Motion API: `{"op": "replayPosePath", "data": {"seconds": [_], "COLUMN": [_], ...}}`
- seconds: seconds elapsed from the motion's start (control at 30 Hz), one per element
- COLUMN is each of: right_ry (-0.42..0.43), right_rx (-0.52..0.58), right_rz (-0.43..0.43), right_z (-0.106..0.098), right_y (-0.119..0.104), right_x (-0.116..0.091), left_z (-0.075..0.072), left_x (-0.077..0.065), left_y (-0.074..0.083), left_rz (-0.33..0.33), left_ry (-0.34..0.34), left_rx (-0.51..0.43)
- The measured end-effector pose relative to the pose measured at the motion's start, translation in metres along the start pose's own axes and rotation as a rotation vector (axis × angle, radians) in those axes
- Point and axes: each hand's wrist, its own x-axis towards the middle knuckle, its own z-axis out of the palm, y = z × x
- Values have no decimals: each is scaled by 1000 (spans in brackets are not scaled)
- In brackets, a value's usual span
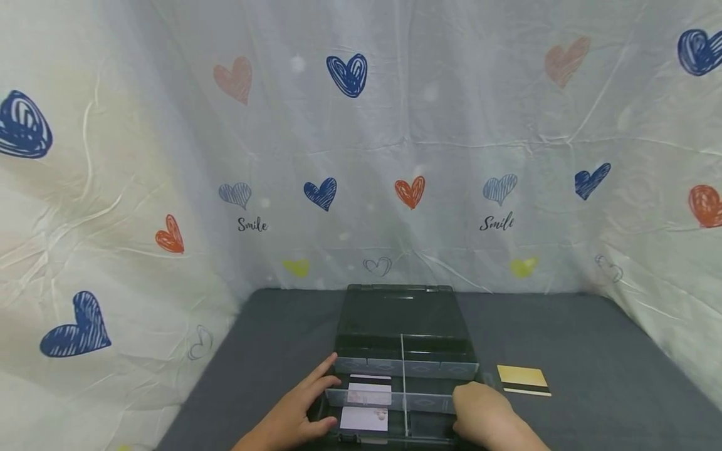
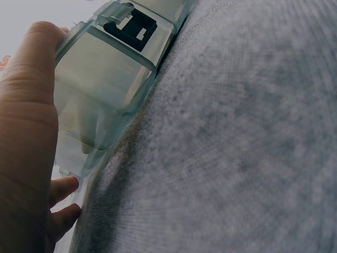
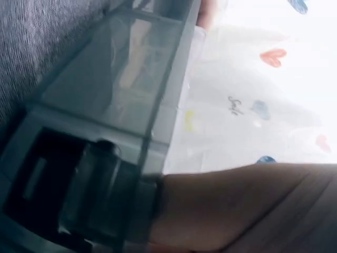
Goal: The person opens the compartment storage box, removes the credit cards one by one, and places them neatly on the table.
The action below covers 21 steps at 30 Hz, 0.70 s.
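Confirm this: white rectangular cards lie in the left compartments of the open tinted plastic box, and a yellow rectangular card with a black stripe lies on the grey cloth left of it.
Not left: the head view shows the yellow card on the cloth right of the box.

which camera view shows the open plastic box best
The head view: it shows the box from above, with its raised lid and compartments. Each wrist view shows only part of its outside, including a black latch.
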Motion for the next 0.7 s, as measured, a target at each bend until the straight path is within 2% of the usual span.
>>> {"op": "replayPosePath", "data": {"seconds": [0.2, 0.4, 0.7], "right_ry": [20, 35, 1], "right_rx": [-23, -38, 95], "right_rz": [-13, -51, -138], "right_z": [6, 6, 3], "right_y": [-3, -5, -9], "right_x": [3, 5, 5], "left_z": [-1, -1, 0], "left_x": [-1, -1, 0], "left_y": [2, 1, 1], "left_rz": [-33, -15, -2], "left_ry": [-13, -5, 4], "left_rx": [-14, -11, 2]}}
